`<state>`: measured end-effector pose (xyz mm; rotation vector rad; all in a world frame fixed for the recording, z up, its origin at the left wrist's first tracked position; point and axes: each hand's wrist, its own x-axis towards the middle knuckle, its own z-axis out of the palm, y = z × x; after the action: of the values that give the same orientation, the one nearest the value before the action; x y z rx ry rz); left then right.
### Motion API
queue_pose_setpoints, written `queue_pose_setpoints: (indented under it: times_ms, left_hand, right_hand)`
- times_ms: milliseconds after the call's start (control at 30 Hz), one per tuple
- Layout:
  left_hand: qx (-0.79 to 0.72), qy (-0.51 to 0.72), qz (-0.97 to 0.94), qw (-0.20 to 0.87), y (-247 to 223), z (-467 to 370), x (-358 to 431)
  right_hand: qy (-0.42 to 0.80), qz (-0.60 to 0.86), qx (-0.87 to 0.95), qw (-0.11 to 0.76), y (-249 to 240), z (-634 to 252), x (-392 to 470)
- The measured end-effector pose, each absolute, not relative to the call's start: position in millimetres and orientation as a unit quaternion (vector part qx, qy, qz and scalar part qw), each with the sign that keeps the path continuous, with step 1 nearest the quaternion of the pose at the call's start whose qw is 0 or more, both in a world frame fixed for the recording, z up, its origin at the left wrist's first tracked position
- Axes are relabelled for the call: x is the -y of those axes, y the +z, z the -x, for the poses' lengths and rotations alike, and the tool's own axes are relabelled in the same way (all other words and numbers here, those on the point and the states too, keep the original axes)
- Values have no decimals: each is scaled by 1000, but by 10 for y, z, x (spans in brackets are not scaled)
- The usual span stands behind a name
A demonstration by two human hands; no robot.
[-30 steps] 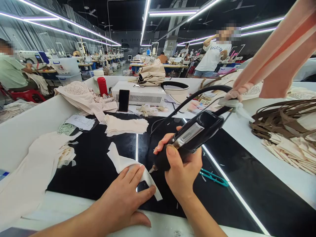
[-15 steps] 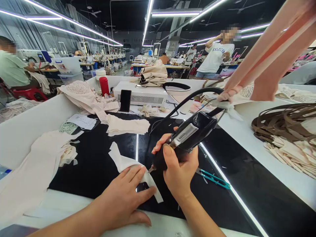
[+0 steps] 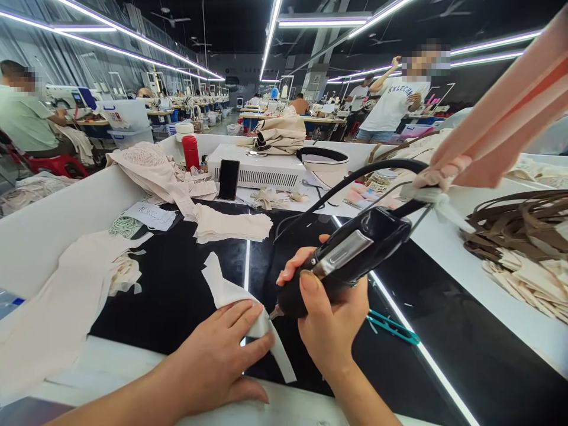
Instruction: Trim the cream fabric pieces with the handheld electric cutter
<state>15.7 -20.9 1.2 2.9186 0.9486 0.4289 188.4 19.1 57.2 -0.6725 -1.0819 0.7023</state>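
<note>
My left hand [image 3: 224,355] lies with its fingers spread, pressing a curved white fabric strip [image 3: 284,355] onto the black tabletop [image 3: 173,307]. Wrapped round a black handheld tool [image 3: 350,254] with a silver plate is my right hand [image 3: 331,313]. The tool's metal tip points down-left and meets or nearly meets the strip's right edge, just beside my left fingers. A cable and a knotted pink cloth [image 3: 492,124] run from the tool's upper end. Teal snips [image 3: 394,328] lie to the right of my right hand.
Behind the black top are a stack of cream pieces [image 3: 233,225], a phone [image 3: 228,180], a white vented box [image 3: 261,171] and a red bottle [image 3: 190,152]. Cream fabric [image 3: 57,302] lies left, brown straps [image 3: 523,225] right. Other people are farther back.
The tool and my right hand have shifted slightly right and down, the tip moving a little lower along the strip's edge. The strip's lower end sits lower. The camera view has shifted slightly.
</note>
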Motion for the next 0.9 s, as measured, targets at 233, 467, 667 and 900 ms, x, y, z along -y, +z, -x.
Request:
queue_pose_setpoints:
  times_ms: [233,467,667,900]
  left_hand:
    - [-310,132,-941,29,9,-161,211]
    - [-307,147,-940,34,-12,-164,215]
    - [-313,149,-938,27,7,-168,215]
    - [-265,228,-934,-73,-216,-16,235]
  right_hand:
    - [326,283,490,757,538,-1847,-306]
    - [315,291,492,758,541,-1846,-311]
    - [324,291,488,756,524,-1840,-315]
    - [353,365,458,730,597,-1712,-206]
